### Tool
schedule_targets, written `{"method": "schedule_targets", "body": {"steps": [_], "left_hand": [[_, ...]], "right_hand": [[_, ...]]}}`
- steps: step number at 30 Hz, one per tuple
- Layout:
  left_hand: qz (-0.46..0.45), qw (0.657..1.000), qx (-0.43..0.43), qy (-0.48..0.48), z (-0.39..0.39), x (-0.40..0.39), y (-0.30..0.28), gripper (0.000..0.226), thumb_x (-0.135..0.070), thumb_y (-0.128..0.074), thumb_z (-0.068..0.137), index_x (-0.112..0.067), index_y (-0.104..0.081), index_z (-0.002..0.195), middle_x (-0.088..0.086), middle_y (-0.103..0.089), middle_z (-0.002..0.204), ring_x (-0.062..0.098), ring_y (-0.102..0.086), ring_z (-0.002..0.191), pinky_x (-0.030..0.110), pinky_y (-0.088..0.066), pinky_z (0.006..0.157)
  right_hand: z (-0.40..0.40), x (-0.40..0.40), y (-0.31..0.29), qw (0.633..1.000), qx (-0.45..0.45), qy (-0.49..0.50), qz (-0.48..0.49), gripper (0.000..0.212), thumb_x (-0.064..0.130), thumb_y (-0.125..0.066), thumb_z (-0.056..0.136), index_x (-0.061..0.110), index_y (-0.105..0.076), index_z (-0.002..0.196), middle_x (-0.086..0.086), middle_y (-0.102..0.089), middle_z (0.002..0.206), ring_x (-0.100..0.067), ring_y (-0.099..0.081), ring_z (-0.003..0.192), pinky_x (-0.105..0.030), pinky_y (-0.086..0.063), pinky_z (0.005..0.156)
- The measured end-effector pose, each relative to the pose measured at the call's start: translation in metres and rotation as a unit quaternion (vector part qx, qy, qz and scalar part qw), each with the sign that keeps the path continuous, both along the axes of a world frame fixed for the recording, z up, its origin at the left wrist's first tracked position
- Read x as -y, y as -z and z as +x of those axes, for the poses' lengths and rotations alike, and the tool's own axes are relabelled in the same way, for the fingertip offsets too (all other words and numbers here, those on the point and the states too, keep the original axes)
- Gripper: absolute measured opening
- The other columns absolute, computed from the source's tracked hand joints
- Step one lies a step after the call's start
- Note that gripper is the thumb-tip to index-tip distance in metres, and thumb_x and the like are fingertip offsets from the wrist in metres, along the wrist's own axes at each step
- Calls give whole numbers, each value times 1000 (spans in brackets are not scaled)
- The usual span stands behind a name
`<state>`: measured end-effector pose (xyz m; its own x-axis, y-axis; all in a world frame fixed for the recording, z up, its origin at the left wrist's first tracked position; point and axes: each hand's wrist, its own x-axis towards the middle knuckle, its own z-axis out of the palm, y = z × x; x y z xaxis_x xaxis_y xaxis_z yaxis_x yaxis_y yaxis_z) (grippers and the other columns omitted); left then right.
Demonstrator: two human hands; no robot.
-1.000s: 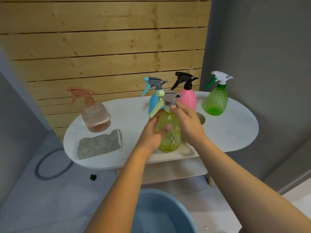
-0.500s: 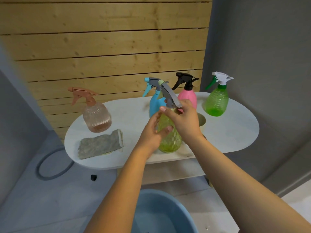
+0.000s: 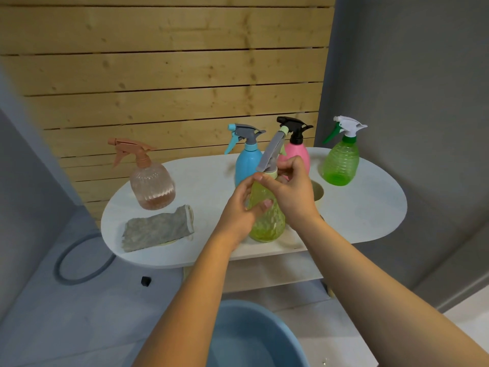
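Sprayer head (image 3: 271,152) swung rearward above right grip (image 3: 293,192), left grip (image 3: 238,213) holding bottle (image 3: 270,221).

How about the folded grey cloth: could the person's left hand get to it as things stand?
Probably yes, once the left hand lets go of the yellow-green plastic spray bottle it grips. The folded grey cloth lies to its left, with only bare white tabletop between.
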<state>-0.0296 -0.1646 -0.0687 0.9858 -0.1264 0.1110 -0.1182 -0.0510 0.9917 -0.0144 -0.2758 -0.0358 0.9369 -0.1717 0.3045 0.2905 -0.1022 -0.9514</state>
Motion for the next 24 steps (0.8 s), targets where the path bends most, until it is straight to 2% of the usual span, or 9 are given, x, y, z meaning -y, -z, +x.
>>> {"method": "schedule_targets", "body": {"steps": [4,8,11,14,16,17,19,22,24], "left_hand": [[-2,1000,2,2,1,0,2,52,-10,-61,90,-40,-40,126,-13,-38,144,-3,-32,129,7,-38,88],[10,1000,-1,-5,0,1,1,60,-14,-61,91,-30,-35,142,-10,-38,148,3,-31,136,20,-36,101],[5,1000,-3,-12,-1,1,-1,55,-14,-61,91,-33,-39,137,-13,-46,138,1,-40,128,18,-41,97],[1,1000,-2,-14,-1,2,-1,50,-14,-63,90,-38,-41,128,-19,-52,122,-11,-47,111,12,-44,90],[-5,1000,0,-10,-1,2,-1,48,-13,-63,90,-40,-42,124,-24,-53,117,-17,-47,106,13,-45,89],[-5,1000,2,-8,-1,2,-2,47,-13,-62,90,-40,-43,123,-27,-52,116,-20,-47,104,10,-45,86],[0,1000,0,-10,-2,2,-3,48,-12,-61,91,-41,-42,123,-32,-48,113,-23,-44,100,4,-44,77],[2,1000,1,-16,-2,0,-1,51,-13,-61,90,-37,-41,131,-23,-48,124,-11,-42,114,8,-43,82],[3,1000,8,-17,-2,2,-1,52,-12,-61,90,-32,-41,134,-20,-50,126,-9,-44,115,12,-44,86]], "right_hand": [[-1,-7,4,999,2,3,44,36,9,-77,75,27,-53,96,4,-59,96,-14,-56,97,-29,-50,83],[-4,-14,5,999,34,31,-15,30,19,-74,79,16,-67,108,-3,-65,101,-18,-58,97,-33,-49,85],[-10,-14,5,999,27,26,-25,23,22,-62,89,20,-62,113,14,-57,110,3,-50,101,-11,-40,87],[-10,-5,6,998,-33,-12,59,36,21,-50,97,16,-53,133,16,-50,124,1,-45,117,-14,-37,97],[-8,-5,4,997,-36,-4,62,35,20,-54,95,12,-54,129,13,-52,120,-5,-49,114,-11,-44,87],[-7,-7,3,998,-31,10,59,33,19,-60,92,12,-56,123,8,-55,117,-9,-52,112,-14,-47,84],[-5,-11,5,997,-29,35,69,33,20,-71,83,15,-53,110,-1,-57,112,-16,-55,107,-28,-49,91],[-4,-16,11,993,-50,39,95,35,22,-77,76,21,-55,103,-4,-58,109,-17,-55,104,-35,-49,91],[-5,-17,14,990,-74,37,112,34,27,-77,76,22,-61,105,-5,-62,111,-19,-58,106,-40,-50,93]]}}
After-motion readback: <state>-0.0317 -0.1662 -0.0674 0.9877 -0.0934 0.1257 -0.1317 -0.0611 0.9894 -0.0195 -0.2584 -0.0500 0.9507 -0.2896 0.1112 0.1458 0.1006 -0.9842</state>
